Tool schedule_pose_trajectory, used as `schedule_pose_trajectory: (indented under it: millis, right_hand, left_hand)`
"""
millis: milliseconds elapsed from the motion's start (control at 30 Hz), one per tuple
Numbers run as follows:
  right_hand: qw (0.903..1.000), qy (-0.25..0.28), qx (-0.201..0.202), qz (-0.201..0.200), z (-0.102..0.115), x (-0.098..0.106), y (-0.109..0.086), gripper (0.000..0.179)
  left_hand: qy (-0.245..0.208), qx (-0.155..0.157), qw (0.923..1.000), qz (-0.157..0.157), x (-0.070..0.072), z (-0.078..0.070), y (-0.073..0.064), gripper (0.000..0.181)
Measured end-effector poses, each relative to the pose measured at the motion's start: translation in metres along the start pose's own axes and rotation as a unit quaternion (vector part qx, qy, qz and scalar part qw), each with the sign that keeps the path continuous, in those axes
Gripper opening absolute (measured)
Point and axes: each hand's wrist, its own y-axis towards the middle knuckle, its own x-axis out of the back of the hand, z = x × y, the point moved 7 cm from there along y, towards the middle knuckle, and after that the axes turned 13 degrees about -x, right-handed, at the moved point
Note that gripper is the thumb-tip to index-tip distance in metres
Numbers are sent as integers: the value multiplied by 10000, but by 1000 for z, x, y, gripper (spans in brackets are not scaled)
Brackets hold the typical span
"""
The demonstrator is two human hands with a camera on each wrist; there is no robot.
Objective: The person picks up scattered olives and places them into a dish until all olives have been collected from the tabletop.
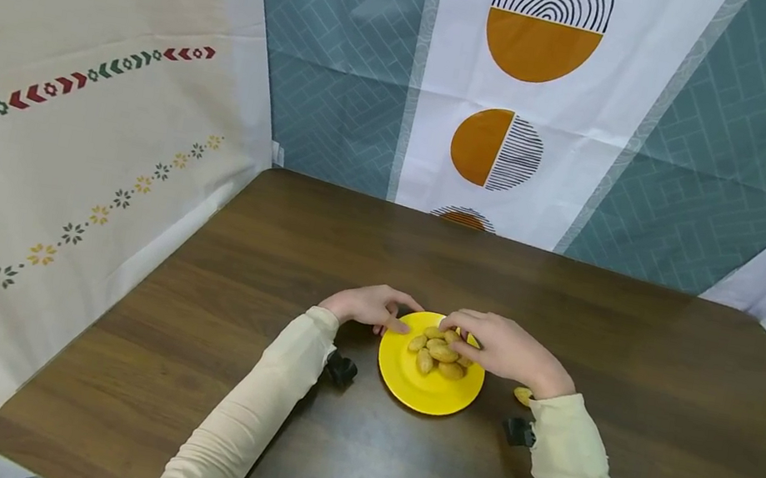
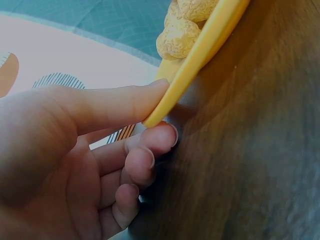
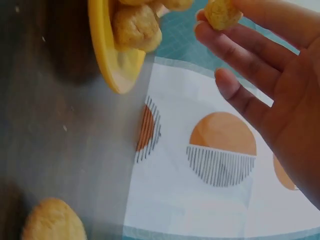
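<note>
Dark wood tabletop (image 1: 627,415) carries a yellow plate (image 1: 422,389) heaped with small tan, rough-skinned potatoes (image 1: 442,351). Left hand (image 1: 372,306) pinches the plate's rim; right hand (image 1: 502,348) pinches one potato (image 3: 222,13) over it. Another potato (image 1: 522,395) lies beside the plate.

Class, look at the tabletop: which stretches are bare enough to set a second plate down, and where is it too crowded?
Bare wood lies between the yellow plate and the back curtain, along the table right of the right hand, and left of the left hand. It is crowded at the plate: both hands meet over the snack pieces, and one loose piece lies beside the right wrist.
</note>
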Motion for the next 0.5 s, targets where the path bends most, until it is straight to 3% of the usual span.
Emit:
schedule_pose_trajectory:
  millis: [500]
  right_hand:
    - [9999, 33, 124, -74, 1, 0, -1, 25]
  left_hand:
    - [-25, -29, 10000, -28, 0, -3, -2, 46]
